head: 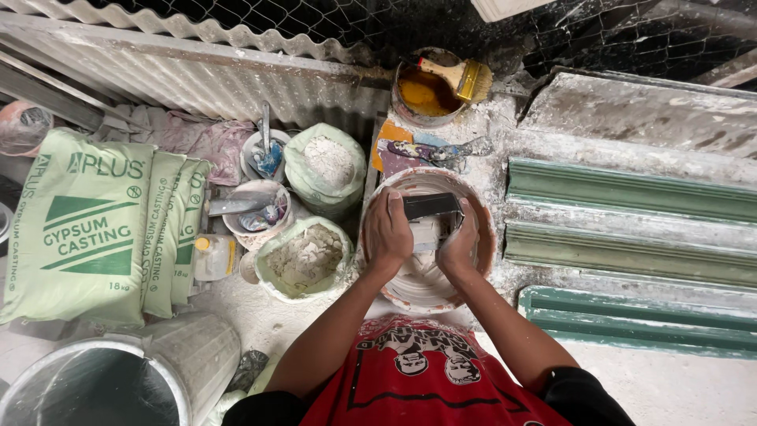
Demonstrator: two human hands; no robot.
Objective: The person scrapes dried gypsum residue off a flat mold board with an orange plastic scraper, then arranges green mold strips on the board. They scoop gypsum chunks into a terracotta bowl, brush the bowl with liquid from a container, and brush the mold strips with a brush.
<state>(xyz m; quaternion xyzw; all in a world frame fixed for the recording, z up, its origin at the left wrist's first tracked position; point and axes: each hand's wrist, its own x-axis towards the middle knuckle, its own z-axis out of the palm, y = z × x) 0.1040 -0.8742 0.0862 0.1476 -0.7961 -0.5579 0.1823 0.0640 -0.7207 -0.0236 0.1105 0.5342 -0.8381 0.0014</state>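
You've got 1 dark scraper (pixel 430 206) over 1 plaster bowl (pixel 481 260) at bench centre; L hand (pixel 386 229) & R hand (pixel 459 244) both grasp it. 2 open powder bags (pixel 319 213) crowd bowl's left rim, 3 green moulds (pixel 631 237) the right; little room.

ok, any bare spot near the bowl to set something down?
Bare floor lower right, below the green mouldings. Narrow strip between the open sacks and the bucket. Crowded left of the bowl and behind it: tubs, tools, paint pot.
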